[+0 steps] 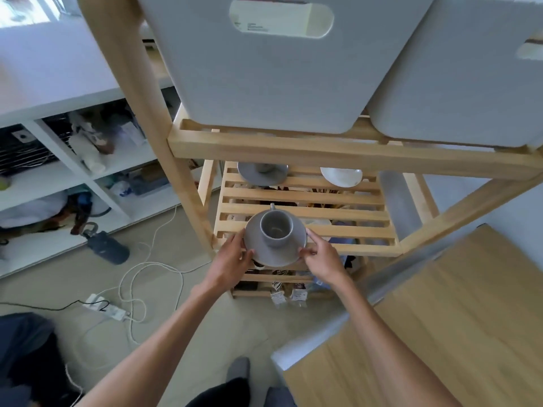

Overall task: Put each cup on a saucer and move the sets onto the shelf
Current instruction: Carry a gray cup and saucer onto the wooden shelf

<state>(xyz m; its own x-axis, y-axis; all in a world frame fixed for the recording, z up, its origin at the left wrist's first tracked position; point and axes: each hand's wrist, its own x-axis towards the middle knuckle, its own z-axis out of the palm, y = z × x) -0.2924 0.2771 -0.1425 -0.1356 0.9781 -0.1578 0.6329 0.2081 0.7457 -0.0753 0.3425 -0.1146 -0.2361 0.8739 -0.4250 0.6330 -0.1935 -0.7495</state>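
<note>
A grey cup (pixel 276 229) stands upright on a grey saucer (pixel 264 254), handle pointing away from me. My left hand (pixel 232 259) grips the saucer's left rim and my right hand (pixel 321 258) grips its right rim. The set is at the front edge of the slatted wooden shelf (pixel 305 214). At the shelf's back left, a second grey saucer (pixel 258 177) carries a cup partly hidden by the beam above. At the back right lies a white saucer (pixel 342 176); whatever is on it is hidden.
Two large grey bins (pixel 264 77) sit on the shelf above, over a wooden beam (pixel 323 151). A wooden table (pixel 440 333) is at my right. On the floor lie cables, a power strip (pixel 105 308) and a dark bottle (pixel 107 248). White cubby shelves stand left.
</note>
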